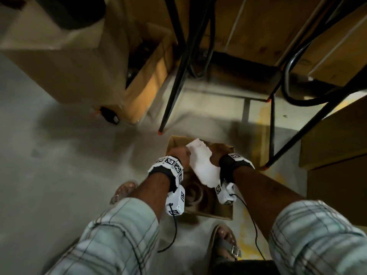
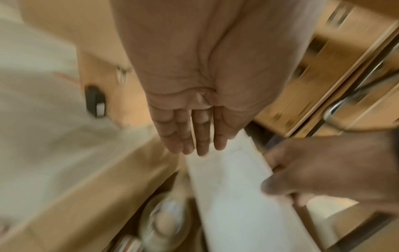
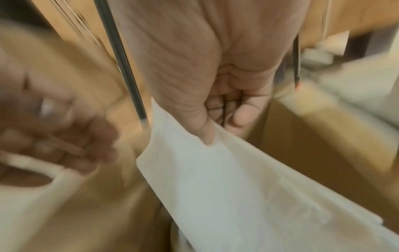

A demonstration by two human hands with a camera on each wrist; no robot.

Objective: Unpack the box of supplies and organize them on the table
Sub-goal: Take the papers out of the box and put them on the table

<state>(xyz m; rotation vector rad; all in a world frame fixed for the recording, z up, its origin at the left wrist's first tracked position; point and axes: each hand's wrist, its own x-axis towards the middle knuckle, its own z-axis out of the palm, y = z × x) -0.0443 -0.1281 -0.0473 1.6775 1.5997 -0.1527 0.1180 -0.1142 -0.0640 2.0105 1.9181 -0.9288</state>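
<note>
a white sheet of soft packing material (image 1: 202,163) is held above an open cardboard box (image 1: 222,212) that sits on the grey floor (image 1: 59,175), between the person's sandalled feet and the black table legs (image 1: 174,80) on the far side. the sheet is seen as thin and matte, with an uneven, torn-looking edge in the head view; in the right wrist view it appears smooth, pale and slightly sagging, with a small fold where it is pinched. the right hand (image 3: 215,81) is clenched around the sheet's near-right edge, the thumb pressed onto the top face and the fingers (image 3: 241,116) curled beneath it. the left hand (image 2: 200,102) is laid flat with straight fingers (image 2: 200,136) released, their tips placed at the far end of the sheet (image 2: 233,196); whether the sheet is actually touched there cannot be told because of blur. inside the box, under the sheet, rounded glossy shapes (image 2: 164,221) are visible in the left wrist view, too blurred to be identified. the box walls are plain brown corrugated board with a flap raised at the far-left corner. larger cardboard cartons (image 1: 83,56) are stacked at the far left, and a wooden surface is seen at the far right, past the table legs. tracking bands with black-and-white markers are worn on both wrists.
</note>
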